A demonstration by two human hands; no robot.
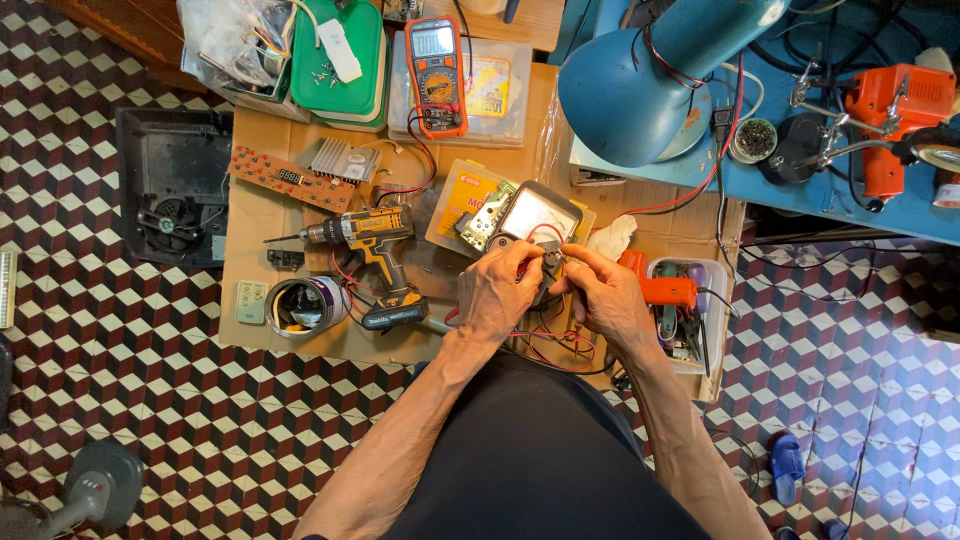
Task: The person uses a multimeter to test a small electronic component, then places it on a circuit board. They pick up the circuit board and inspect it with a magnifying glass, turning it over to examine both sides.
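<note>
Both hands meet over a dark analog meter [535, 225] with a pale dial face, which sits at the middle of a sheet of cardboard [260, 215] laid on the tiled floor. Curled tight, the left hand [497, 292] has its fingers folded around the meter's lower left corner, thumb pressed against the casing. Across from it, the right hand [605, 295] is likewise closed, with fingertips pinching at the meter's lower right edge, where a small dark part and red wires [545, 340] show between the two hands. Exactly what the fingertips pinch is too small to tell. The red wires loop down below the wrists onto the cardboard.

Just left of the left hand lies a yellow and black cordless drill [370, 240], its bit pointing left, and beside its handle stands an open round tin [305, 305]. Farther up the cardboard rest a red circuit board [290, 180] and an orange digital multimeter [437, 75]. Right of the right hand, an orange-handled tool [665, 290] lies over a clear plastic tray [725, 275] of small tools. A blue desk lamp [640, 85] hangs above the upper right part of the work area.
</note>
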